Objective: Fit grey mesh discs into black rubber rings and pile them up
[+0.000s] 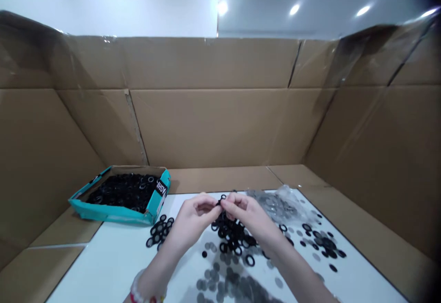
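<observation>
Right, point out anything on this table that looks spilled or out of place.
Loose black rubber rings and flat grey discs lie scattered and mixed across the white tabletop. They look spilled, unlike the rings held in the teal cardboard box and the grey discs bunched in the clear plastic bag.

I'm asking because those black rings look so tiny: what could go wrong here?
The small black ring pinched between the left hand and the right hand might slip and get lost among the loose black rings below. Those rings lie close to the grey washers, so the two kinds could perhaps get mixed up. Pieces near the edge of the white board might also get knocked off.
</observation>
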Action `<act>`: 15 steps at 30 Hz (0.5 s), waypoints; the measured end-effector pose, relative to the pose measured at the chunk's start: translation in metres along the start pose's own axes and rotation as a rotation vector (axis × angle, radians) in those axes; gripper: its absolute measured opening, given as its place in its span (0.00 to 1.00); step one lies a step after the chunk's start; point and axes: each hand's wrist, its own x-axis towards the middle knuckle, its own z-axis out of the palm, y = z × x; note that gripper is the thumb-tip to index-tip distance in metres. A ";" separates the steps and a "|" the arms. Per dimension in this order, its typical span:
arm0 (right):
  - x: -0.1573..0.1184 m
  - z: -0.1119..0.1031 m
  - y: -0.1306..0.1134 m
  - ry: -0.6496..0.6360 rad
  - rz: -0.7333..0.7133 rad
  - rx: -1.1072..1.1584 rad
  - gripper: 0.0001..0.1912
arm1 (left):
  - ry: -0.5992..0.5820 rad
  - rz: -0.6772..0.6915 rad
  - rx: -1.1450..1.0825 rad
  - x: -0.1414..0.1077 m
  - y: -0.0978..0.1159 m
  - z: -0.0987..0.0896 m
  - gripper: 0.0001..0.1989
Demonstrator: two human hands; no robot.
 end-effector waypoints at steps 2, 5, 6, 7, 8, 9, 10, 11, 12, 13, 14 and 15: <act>-0.002 0.001 -0.003 -0.011 -0.013 -0.008 0.25 | 0.025 0.028 -0.007 -0.001 0.003 0.001 0.11; -0.006 0.005 -0.007 -0.004 -0.053 0.005 0.25 | 0.037 0.028 -0.015 -0.004 0.008 0.002 0.11; -0.007 0.006 -0.007 0.005 -0.064 0.009 0.24 | 0.040 0.028 -0.012 -0.005 0.010 0.002 0.12; -0.008 0.007 -0.007 0.014 -0.074 0.012 0.24 | 0.048 0.030 -0.009 -0.006 0.011 0.003 0.12; -0.008 0.007 -0.007 0.017 -0.088 0.013 0.23 | 0.060 0.028 -0.008 -0.006 0.011 0.004 0.13; -0.009 0.008 -0.006 0.013 -0.105 0.013 0.22 | 0.077 0.020 -0.015 -0.007 0.011 0.005 0.12; -0.009 0.007 -0.007 0.004 -0.126 0.014 0.20 | 0.097 0.011 -0.033 -0.007 0.010 0.006 0.12; -0.010 0.007 -0.007 -0.009 -0.149 0.012 0.18 | 0.119 0.001 -0.064 -0.007 0.010 0.007 0.11; -0.010 0.006 -0.007 -0.021 -0.171 0.003 0.15 | 0.136 -0.008 -0.102 -0.008 0.009 0.008 0.11; -0.011 0.004 -0.008 -0.028 -0.188 -0.014 0.14 | 0.145 -0.017 -0.144 -0.008 0.008 0.009 0.11; -0.011 0.002 -0.009 -0.030 -0.201 -0.047 0.12 | 0.147 -0.022 -0.179 -0.008 0.007 0.009 0.10; -0.012 0.000 -0.010 -0.029 -0.208 -0.085 0.11 | 0.142 -0.024 -0.199 -0.008 0.007 0.009 0.11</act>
